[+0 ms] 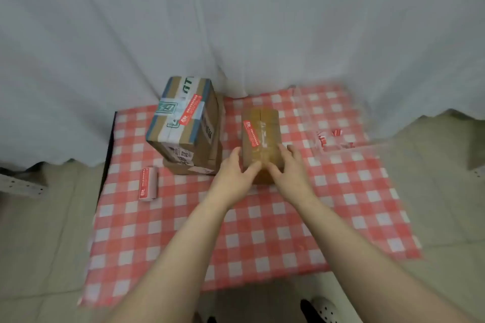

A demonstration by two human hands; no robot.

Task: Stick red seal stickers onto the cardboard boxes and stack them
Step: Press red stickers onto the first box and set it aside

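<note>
Your left hand (232, 178) and right hand (292, 170) hold the near end of the small box (261, 123), fingers (236, 153) curled over its sides, thumbs close together on top. The box rests on the checked worktop (262, 231), a red sticker (251, 134) on its taped top. Stack of boxes (183, 123) at 10 o'clock, just beside; sticker roll (149, 184) at 8 o'clock; clear bag (333, 136) at 3 o'clock.

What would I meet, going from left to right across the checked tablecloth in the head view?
Sticker roll → stack of cardboard boxes → single brown box with a red seal on top → clear plastic bag.
</note>
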